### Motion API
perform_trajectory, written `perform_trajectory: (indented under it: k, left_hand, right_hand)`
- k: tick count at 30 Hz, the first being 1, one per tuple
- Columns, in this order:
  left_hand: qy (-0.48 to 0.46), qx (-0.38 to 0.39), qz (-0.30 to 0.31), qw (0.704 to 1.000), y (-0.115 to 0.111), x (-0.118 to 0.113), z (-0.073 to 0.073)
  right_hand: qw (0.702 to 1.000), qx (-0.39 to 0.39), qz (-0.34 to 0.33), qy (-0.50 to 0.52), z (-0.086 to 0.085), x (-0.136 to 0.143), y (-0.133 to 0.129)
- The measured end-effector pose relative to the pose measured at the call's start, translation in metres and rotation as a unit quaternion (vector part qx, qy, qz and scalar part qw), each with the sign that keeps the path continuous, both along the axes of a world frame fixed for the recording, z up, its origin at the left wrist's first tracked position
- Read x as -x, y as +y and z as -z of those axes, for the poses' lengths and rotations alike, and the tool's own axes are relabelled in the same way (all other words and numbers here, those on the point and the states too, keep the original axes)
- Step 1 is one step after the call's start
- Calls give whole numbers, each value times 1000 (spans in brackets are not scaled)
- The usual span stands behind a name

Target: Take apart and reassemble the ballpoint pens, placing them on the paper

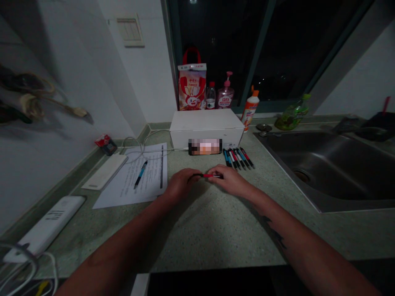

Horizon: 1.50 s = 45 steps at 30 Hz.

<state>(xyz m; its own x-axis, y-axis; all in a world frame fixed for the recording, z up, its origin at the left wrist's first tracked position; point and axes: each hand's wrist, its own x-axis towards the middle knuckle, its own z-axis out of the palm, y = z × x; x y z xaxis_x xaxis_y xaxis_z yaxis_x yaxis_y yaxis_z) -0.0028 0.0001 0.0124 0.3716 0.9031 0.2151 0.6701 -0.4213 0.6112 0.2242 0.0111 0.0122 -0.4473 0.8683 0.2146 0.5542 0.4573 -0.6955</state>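
Between my hands, above the grey-green countertop (210, 230), a red and black pen (207, 176) lies sideways. My left hand (180, 183) is closed on its black end, and the fingers of my right hand (231, 179) pinch its other end. My fingers hide parts of the pen. Just beyond my right hand, several pens (237, 159) with blue, red, white and black barrels lie side by side in a row. To the left of my left hand, a blue and black pen (141, 174) rests on a printed sheet of paper (157, 174).
A phone (205, 147) leans against a white box (206, 121), with a white cable running to it. At left are a white slab-shaped case (105, 172) and a power strip (49, 226). A metal sink (336, 164) is on the right; bottles (250, 109) line the window.
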Motion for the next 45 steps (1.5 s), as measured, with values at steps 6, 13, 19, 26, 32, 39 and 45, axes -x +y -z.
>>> perform_trajectory:
  k: [6, 13, 19, 26, 32, 39, 45]
  left_hand:
    - [24, -2, 9, 1000, -2, -3, 0]
    - [12, -8, 12, 1000, -3, -4, 2]
    - [12, -6, 5, 1000, -2, -3, 2]
    - [13, -10, 1, 1000, -4, -3, 0]
    - [8, -9, 1, 1000, -3, -2, 1]
    - [15, -5, -9, 1000, -3, -3, -1]
    - [1, -2, -10, 1000, -2, -2, 2]
  right_hand:
    - [999, 21, -18, -16, 1, 3, -2]
    - [999, 42, -23, -12, 1, 4, -3]
    - [999, 26, 11, 16, -1, 5, -4]
    - [999, 29, 11, 24, 0, 5, -4]
    - [999, 36, -9, 10, 3, 5, -3]
    - [1000, 27, -4, -2, 2, 5, -3]
    - [1000, -22, 8, 12, 0, 4, -4]
